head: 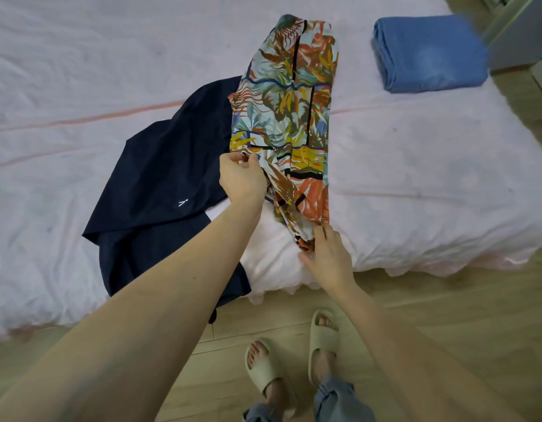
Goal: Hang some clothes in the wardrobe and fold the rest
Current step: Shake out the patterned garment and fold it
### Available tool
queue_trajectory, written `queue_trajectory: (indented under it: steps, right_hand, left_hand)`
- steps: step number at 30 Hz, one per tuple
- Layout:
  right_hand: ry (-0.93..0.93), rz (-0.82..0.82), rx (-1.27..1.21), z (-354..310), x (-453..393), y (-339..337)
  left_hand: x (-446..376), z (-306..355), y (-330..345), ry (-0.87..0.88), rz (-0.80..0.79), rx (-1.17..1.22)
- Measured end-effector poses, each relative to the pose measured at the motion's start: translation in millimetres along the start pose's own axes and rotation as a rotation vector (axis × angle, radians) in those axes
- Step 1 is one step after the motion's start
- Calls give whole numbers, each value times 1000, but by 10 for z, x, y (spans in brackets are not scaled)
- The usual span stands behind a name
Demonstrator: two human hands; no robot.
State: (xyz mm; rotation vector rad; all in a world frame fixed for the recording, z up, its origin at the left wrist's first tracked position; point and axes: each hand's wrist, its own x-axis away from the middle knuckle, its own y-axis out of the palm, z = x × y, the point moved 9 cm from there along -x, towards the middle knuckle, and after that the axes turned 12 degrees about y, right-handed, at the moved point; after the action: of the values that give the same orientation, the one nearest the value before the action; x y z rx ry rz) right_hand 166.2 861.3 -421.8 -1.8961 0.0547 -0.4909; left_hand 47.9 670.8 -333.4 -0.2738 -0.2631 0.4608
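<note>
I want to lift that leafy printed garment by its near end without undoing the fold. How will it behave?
Probably floppy: the printed garment bunches into soft creases where the left hand pinches it. It looks thin and light, so the far part would likely sag and unfold. The right hand at its near end suggests it needs support at two points. On the smooth bed sheet it may slide easily.

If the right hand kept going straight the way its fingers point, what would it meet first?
The right hand already touches the near end of the floral garment, so it would push further into that fabric. The folded blue towel lies off to the right of that line, as far as one view shows.
</note>
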Motion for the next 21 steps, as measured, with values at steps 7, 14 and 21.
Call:
queue_trajectory:
  steps: [7,14,21]
  right_hand:
    - [-61,-58,-76,27,-101,64]
    - [-97,-153,93,-9,-114,133]
    - [45,6,83,-77,-184,-24]
  left_hand:
    - [3,-33,-113,7,-18,-45]
    - [-4,-101,-158,-9,-23,-60]
    - [12,-176,-221,-7,-38,-96]
